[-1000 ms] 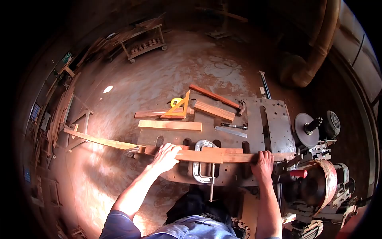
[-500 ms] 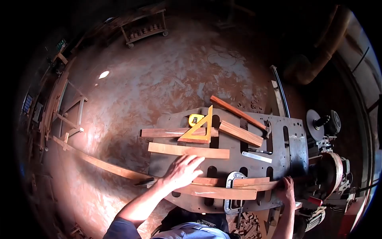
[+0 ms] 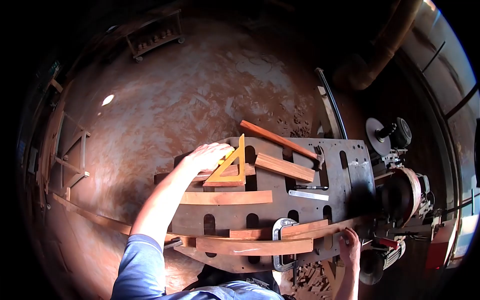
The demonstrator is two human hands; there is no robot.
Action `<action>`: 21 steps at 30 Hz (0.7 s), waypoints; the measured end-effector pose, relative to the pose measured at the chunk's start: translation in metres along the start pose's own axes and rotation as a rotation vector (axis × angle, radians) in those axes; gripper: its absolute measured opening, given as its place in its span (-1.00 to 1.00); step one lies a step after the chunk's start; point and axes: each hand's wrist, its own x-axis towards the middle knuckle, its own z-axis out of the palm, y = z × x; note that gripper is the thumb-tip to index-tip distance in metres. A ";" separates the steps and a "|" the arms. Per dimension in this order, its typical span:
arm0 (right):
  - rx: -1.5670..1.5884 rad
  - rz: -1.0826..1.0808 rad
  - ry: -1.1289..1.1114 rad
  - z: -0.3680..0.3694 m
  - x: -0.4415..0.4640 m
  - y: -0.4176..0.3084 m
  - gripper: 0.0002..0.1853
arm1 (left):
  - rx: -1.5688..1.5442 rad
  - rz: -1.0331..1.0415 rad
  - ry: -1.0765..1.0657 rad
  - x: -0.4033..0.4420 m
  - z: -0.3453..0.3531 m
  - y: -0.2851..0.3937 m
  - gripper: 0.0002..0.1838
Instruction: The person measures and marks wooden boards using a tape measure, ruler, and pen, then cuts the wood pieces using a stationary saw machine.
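My left hand reaches across the metal table and closes over a yellow tape measure, which it mostly hides. Right beside it, a yellow set square with a wooden base lies on a wooden board. My right hand has its fingers loosely apart at the near edge of a long curved wood strip and holds nothing. A C-clamp grips the strip and a curved wooden piece at the table's near edge.
On the table lie a curved board, a wood block, a hammer, a metal ruler and a black pen. Machines with a disc and wheel stand right. Wood offcuts lie below.
My left hand has moved from the curved board up to the tape measure and covers it. My right hand has drawn back slightly from the strip. The camera view has shifted.
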 end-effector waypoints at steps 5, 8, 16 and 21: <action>0.153 0.145 0.051 0.004 -0.043 0.011 -0.64 | 0.166 -0.071 -0.061 -0.002 -0.008 0.016 -0.28; 0.193 0.182 0.062 0.018 -0.065 0.002 -0.65 | 0.100 -0.171 -0.089 -0.012 -0.015 -0.005 -0.23; 0.270 0.290 -0.024 0.029 -0.071 -0.007 -0.68 | 0.237 0.058 0.066 0.014 0.007 -0.007 -0.15; 0.234 0.222 0.010 0.013 -0.066 -0.038 -0.71 | 0.278 0.026 -0.115 0.034 -0.011 0.001 -0.19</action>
